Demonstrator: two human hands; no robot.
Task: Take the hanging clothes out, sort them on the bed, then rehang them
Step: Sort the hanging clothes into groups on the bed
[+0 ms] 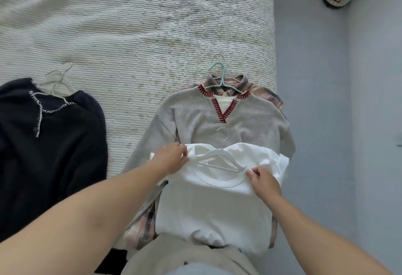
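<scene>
White T-shirt [208, 209] on white hanger [219, 161], lying atop grey V-neck sweater [195, 120] at bed [130, 35] edge; left hand [171, 158] and right hand [264, 180] each pinch a shoulder; fabric judged light, limp, best held at shoulders.

Four garments: one white cotton T-shirt [206, 205], one grey knitted V-neck sweater with red stitching [195, 118], one pink plaid shirt [269, 96], one dark navy cardigan with white stitched trim [54, 144]. Five hangers: two mint-green plastic hangers [221, 79], three white plastic hangers [217, 158]. Two hands: left hand [171, 158], right hand [264, 180].
</scene>
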